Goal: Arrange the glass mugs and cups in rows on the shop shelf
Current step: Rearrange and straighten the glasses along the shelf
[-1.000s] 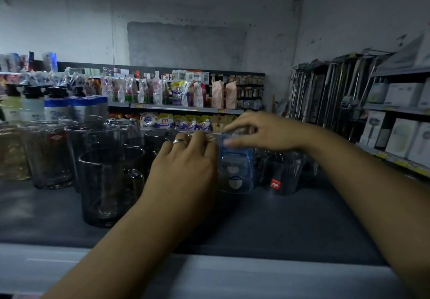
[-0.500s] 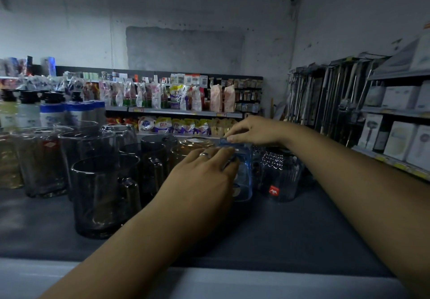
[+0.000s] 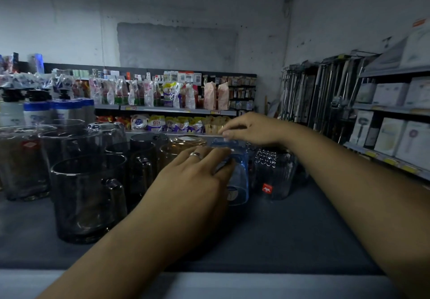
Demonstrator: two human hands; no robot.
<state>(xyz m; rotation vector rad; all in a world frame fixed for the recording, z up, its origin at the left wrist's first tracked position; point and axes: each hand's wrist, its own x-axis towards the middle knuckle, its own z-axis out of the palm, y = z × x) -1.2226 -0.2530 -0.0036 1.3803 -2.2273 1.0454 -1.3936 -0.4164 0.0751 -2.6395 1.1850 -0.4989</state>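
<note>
A blue glass cup [image 3: 239,182] stands on the dark shelf [image 3: 290,233], between the amber cups [image 3: 186,141] and a ribbed clear glass [image 3: 275,173] with a red sticker. My left hand [image 3: 197,180], with a ring on it, curls its fingers round the blue cup's left side. My right hand [image 3: 252,128] reaches in from the right and pinches the cup's top rim. I cannot tell whether it is one cup or a stack. Dark smoky mugs [image 3: 88,198] stand in rows to the left, handles toward me.
Tall clear jars [image 3: 23,163] fill the shelf's far left. White bottles with blue caps [image 3: 37,112] stand behind them. A pale front edge [image 3: 232,284] borders the shelf. Boxed goods on racks [image 3: 391,135] line the right side.
My left hand has slid right, from the amber cups onto the blue cup's side. My right hand has stayed at the blue cup's rim. The view has tilted up a little.
</note>
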